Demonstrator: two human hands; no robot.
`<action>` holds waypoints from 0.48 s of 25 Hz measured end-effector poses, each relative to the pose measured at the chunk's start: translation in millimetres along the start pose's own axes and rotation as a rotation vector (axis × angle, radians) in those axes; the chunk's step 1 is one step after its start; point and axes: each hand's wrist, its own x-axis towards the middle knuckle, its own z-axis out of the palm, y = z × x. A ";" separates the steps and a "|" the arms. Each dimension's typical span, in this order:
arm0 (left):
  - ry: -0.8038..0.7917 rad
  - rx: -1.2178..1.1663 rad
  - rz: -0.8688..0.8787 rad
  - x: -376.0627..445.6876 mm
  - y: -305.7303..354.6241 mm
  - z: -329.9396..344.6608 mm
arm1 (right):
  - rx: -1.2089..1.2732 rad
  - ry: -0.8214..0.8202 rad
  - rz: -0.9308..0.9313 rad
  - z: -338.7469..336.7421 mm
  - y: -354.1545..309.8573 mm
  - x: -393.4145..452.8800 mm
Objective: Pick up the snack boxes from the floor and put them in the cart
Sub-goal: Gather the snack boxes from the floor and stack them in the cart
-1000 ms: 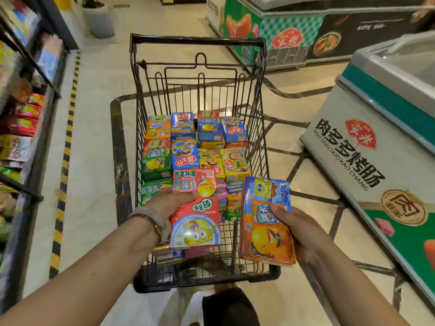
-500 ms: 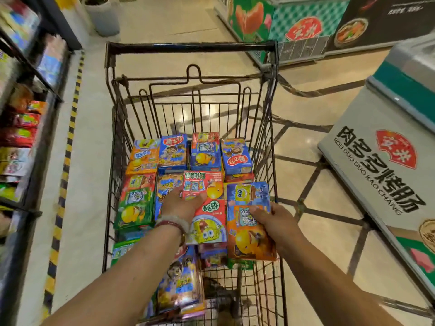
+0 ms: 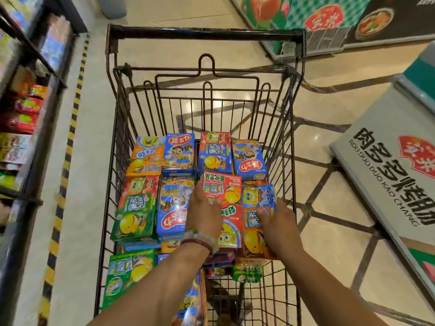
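Snack boxes lay packed in rows inside the wire cart, covering its floor from about 10 o'clock round to 2 o'clock of the basket; more sat stacked at 7 o'clock near the close end. Two boxes were in hand over the middle of the load; the red box lay flat on the pile at the centre, and the orange-and-blue box lay just beside it at 3 o'clock, their long edges touching. The left hand rested palm down on the red box's left edge, fingers fairly straight and spread along it, thumb side toward the box; whether the thumb curled under I could not tell; a beaded bracelet circled that wrist. The right hand lay on the orange-and-blue box, fingers extended across its face and right edge, not closed round it. Beyond the cart, a white chest freezer stood at 3 o'clock; another freezer at 1 o'clock; shelves of packets ran along 9 o'clock, with a yellow-and-black floor stripe between them and the cart.
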 end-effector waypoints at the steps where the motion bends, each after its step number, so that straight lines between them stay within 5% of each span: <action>1: 0.014 0.007 0.029 2.1 -2.6 4.1 | -0.020 0.008 0.009 0.5 -1.5 0.9; 5: 0.002 0.118 0.200 7.0 -15.4 14.8 | -0.219 0.043 -0.101 5.2 1.2 3.8; 10: -0.070 0.256 0.172 9.9 -21.2 12.6 | -0.394 -0.061 -0.270 9.5 19.0 5.5; 12: 0.035 0.480 0.406 4.9 -24.9 16.5 | -0.510 -0.022 -0.339 15.0 26.4 5.4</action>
